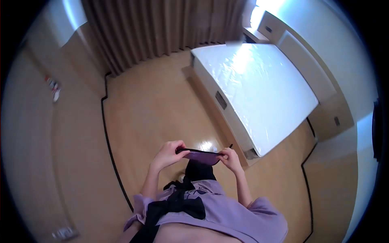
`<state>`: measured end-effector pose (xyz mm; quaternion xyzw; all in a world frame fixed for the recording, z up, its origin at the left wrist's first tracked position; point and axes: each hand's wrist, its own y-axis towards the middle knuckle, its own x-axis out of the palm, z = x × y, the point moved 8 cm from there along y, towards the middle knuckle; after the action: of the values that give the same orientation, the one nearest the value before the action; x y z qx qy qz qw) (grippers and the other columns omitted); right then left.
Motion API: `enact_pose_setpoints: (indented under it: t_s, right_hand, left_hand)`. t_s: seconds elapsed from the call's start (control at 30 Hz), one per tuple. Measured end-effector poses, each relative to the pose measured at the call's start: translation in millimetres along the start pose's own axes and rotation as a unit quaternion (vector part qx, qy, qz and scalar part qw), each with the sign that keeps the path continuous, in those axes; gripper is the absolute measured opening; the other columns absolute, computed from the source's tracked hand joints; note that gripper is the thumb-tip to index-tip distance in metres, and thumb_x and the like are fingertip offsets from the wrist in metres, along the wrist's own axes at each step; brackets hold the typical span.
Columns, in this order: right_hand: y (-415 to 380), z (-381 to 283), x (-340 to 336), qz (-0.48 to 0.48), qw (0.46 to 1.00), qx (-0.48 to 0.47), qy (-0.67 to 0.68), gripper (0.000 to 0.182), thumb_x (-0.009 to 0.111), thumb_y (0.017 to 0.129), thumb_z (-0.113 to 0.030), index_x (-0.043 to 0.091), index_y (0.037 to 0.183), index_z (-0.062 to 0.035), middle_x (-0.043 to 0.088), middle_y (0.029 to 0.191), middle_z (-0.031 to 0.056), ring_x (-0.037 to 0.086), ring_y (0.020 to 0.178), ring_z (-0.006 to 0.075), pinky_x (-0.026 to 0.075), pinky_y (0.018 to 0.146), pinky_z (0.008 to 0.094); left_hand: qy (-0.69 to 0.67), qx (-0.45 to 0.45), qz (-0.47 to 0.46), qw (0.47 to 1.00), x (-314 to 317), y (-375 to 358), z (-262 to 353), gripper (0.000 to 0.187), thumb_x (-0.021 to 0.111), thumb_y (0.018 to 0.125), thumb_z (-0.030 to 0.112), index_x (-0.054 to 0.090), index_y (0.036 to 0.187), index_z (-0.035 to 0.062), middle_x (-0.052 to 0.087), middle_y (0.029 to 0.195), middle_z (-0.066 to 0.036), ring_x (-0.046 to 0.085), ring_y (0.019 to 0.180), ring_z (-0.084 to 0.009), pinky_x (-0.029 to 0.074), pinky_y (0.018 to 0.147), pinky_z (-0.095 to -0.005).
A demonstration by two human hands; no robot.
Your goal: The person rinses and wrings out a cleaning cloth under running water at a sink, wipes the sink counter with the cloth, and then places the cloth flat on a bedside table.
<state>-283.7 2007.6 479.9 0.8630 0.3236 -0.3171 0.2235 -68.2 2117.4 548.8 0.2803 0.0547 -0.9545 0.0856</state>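
Observation:
My left hand (168, 155) and my right hand (231, 159) hold up a purple cloth piece with black edging (202, 157) in front of my body. Each hand pinches one end, thumb and fingers closed, and the upper edge stretches between them. A short black end sticks up beside my right hand. Its exact kind I cannot make out. Below it are my black trousers (198, 171) and a light purple top (239, 214) with a black bow (176, 204).
A mattress in shiny plastic wrap (263, 89) lies on a bed base ahead right, against a headboard (312, 60). Brown curtains (162, 28) hang at the back. Wooden floor (150, 109) extends between the bed and the left wall panels (77, 133), which have a black line along their foot.

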Motion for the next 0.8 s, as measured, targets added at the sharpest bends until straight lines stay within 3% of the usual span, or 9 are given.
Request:
enact_pose_setpoints:
  t_s: [0.1, 0.13, 0.23, 0.3, 0.4, 0.5, 0.57, 0.67, 0.8]
  right_hand:
    - [35, 51, 0, 0.046, 0.998, 0.039, -0.018, 0.021, 0.071, 0.064, -0.018, 0.061, 0.071, -0.0014, 0.057, 0.066, 0.0096, 0.054, 0.064, 0.0253, 0.042, 0.061, 0.0334]
    - [50, 75, 6, 0.052, 0.991, 0.104, 0.065, 0.022, 0.072, 0.065, -0.021, 0.063, 0.070, -0.0015, 0.057, 0.063, 0.0100, 0.054, 0.059, 0.0225, 0.042, 0.056, 0.0306]
    - [116, 100, 16, 0.004, 0.983, 0.182, 0.030, 0.025, 0.070, 0.067, -0.026, 0.064, 0.069, -0.0019, 0.057, 0.057, 0.0118, 0.058, 0.054, 0.0252, 0.045, 0.055, 0.0310]
    - [173, 117, 21, -0.011, 0.982, 0.188, 0.021, 0.030, 0.070, 0.067, -0.032, 0.065, 0.069, -0.0024, 0.057, 0.056, 0.0126, 0.058, 0.055, 0.0266, 0.045, 0.055, 0.0327]
    - [277, 117, 7, 0.023, 0.992, 0.122, -0.019, 0.034, 0.069, 0.067, -0.038, 0.066, 0.070, -0.0050, 0.057, 0.059, 0.0137, 0.058, 0.058, 0.0296, 0.044, 0.055, 0.0361]
    - [387, 116, 10, 0.034, 0.999, 0.012, -0.013, 0.035, 0.068, 0.067, -0.040, 0.064, 0.070, -0.0057, 0.057, 0.059, 0.0140, 0.057, 0.058, 0.0304, 0.044, 0.054, 0.0372]
    - [446, 106, 17, 0.021, 0.997, -0.050, -0.048, 0.037, 0.067, 0.068, -0.042, 0.062, 0.069, -0.0058, 0.055, 0.058, 0.0141, 0.057, 0.057, 0.0312, 0.044, 0.053, 0.0375]
    - [528, 96, 13, 0.013, 0.997, -0.076, -0.001, 0.037, 0.067, 0.068, -0.043, 0.060, 0.065, -0.0065, 0.055, 0.056, 0.0128, 0.056, 0.056, 0.0306, 0.043, 0.052, 0.0375]
    - [612, 119, 46, -0.003, 0.993, -0.120, -0.011, 0.038, 0.068, 0.066, -0.045, 0.061, 0.064, -0.0073, 0.054, 0.055, 0.0128, 0.056, 0.055, 0.0305, 0.043, 0.052, 0.0378]
  left_hand:
    - [0.097, 0.057, -0.004, 0.994, -16, 68, -1, 0.018, 0.066, 0.072, 0.021, 0.060, 0.076, 0.0037, 0.060, 0.067, -0.009, 0.057, 0.059, -0.0193, 0.044, 0.057, -0.0302]
    - [0.100, 0.064, -0.012, 0.993, -20, 93, -11, 0.018, 0.066, 0.072, 0.021, 0.060, 0.076, 0.0037, 0.060, 0.067, -0.009, 0.057, 0.059, -0.0193, 0.044, 0.057, -0.0302]
    - [0.086, 0.066, -0.014, 0.994, -38, 159, -44, 0.022, 0.064, 0.072, 0.026, 0.060, 0.077, 0.0055, 0.061, 0.073, -0.011, 0.058, 0.066, -0.0276, 0.044, 0.058, -0.0358]
    - [0.119, -0.019, -0.019, 0.993, -62, 198, -63, 0.018, 0.064, 0.073, 0.022, 0.061, 0.079, 0.0054, 0.061, 0.073, -0.011, 0.058, 0.066, -0.0268, 0.044, 0.058, -0.0351]
    - [0.018, -0.065, 0.036, 0.997, -103, 256, -98, 0.016, 0.064, 0.073, 0.017, 0.061, 0.080, 0.0038, 0.061, 0.073, -0.013, 0.059, 0.067, -0.0262, 0.044, 0.060, -0.0339]
    - [0.053, -0.045, 0.127, 0.989, -148, 305, -128, 0.015, 0.065, 0.073, 0.013, 0.060, 0.081, 0.0017, 0.061, 0.072, -0.014, 0.059, 0.064, -0.0244, 0.044, 0.060, -0.0310]
    - [0.034, -0.068, 0.121, 0.990, -166, 316, -138, 0.014, 0.063, 0.075, 0.011, 0.059, 0.082, 0.0001, 0.062, 0.074, -0.014, 0.060, 0.066, -0.0216, 0.045, 0.062, -0.0284]
    - [-0.084, -0.088, 0.217, 0.969, -202, 352, -181, 0.010, 0.062, 0.076, 0.002, 0.057, 0.083, -0.0017, 0.059, 0.066, -0.005, 0.051, 0.059, -0.0076, 0.041, 0.055, -0.0221]
    - [-0.023, -0.138, 0.217, 0.966, -234, 413, -212, 0.011, 0.062, 0.076, 0.006, 0.057, 0.083, -0.0005, 0.058, 0.065, -0.006, 0.050, 0.056, -0.0100, 0.041, 0.054, -0.0243]
